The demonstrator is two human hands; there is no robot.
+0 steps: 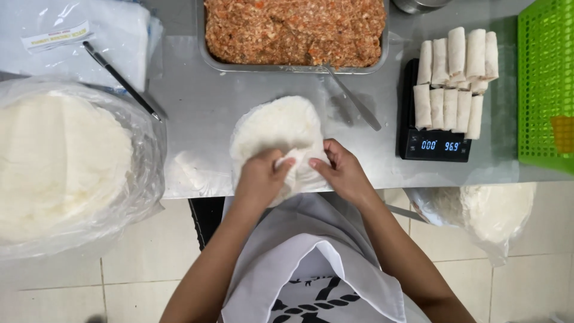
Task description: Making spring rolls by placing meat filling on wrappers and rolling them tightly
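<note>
Two bare hands are seen from the head view, meeting at the near edge of a round white wrapper point(278, 128) that lies flat on the steel surface point(197, 101). The left hand point(260, 178) is bent at the wrist with its fingers curled down and closed on the folded near edge of the wrapper. The right hand point(344, 173) is angled inward from the other side, its thumb and fingers pinched on the same fold, so that both grips are closed on the wrapper. Both forearms are stretched forward from the body over a white apron point(311, 257).

The wrapper is seen as thin, pale and slightly crinkled, its far half spread open and its near part gathered into a small roll between the hands. It is placed at the middle of the surface, just in front of one metal tray point(206, 57) filled with orange-brown minced filling point(293, 30), in which one spoon point(353, 98) is leaned.

About eleven finished rolls point(454, 78) are stacked on one black scale point(433, 143) to the right. One green basket point(544, 84) is set beyond it. Two bagged stacks of wrappers are seen, a large one at the left point(60, 161) and a smaller one at the lower right point(493, 209). One dark pen point(119, 81) is laid at the upper left.
</note>
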